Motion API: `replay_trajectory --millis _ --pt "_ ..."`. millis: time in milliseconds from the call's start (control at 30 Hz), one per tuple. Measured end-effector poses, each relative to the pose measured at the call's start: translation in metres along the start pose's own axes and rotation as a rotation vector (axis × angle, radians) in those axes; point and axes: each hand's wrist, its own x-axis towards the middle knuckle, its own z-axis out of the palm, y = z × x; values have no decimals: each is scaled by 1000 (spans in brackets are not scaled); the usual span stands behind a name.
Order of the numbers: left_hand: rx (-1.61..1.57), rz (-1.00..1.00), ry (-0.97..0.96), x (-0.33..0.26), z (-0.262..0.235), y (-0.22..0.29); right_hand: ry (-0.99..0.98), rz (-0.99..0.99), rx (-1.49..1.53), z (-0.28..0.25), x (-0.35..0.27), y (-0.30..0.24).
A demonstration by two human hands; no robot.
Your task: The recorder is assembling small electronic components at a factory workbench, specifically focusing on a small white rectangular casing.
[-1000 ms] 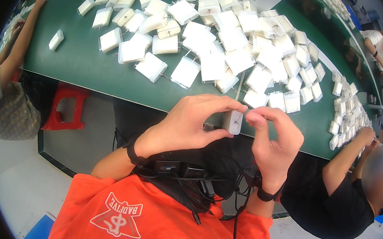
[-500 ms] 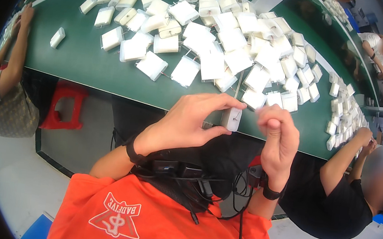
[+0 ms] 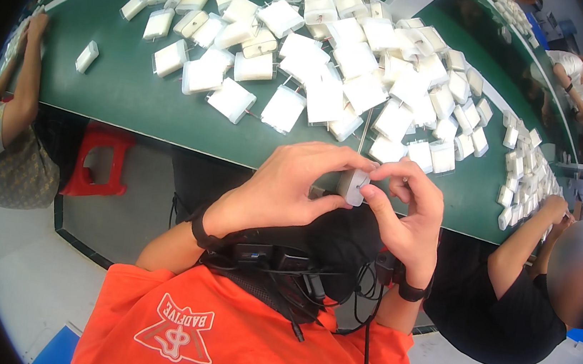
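Observation:
Just in front of the bench edge, my left hand holds a small white block between its thumb and fingers. The block looks like the others on the bench, boxy with rounded ends, and a short dark wire shows at its end face. Thumb and index finger of my right hand close on that end of the block, beside the wire. Whether they pinch the wire itself is too small to tell. The nearest blocks of the pile lie on the bench just beyond my hands.
The green bench top carries the heaped white blocks, with a single block apart on the left. Co-workers sit on both sides, one by another block pile. A red stool stands at left. Black cables hang before me.
My right hand has moved left and come onto the end of the block, its thumb and index finger now there. My left hand keeps its hold, nearly still.

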Motion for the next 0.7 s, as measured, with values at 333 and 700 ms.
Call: replay_trajectory --millis 333,700 --pt "22 17 1 -1 1 -1 55 114 -35 4 4 5" --pt "25 -12 21 0 4 -1 10 24 122 0 -3 18"
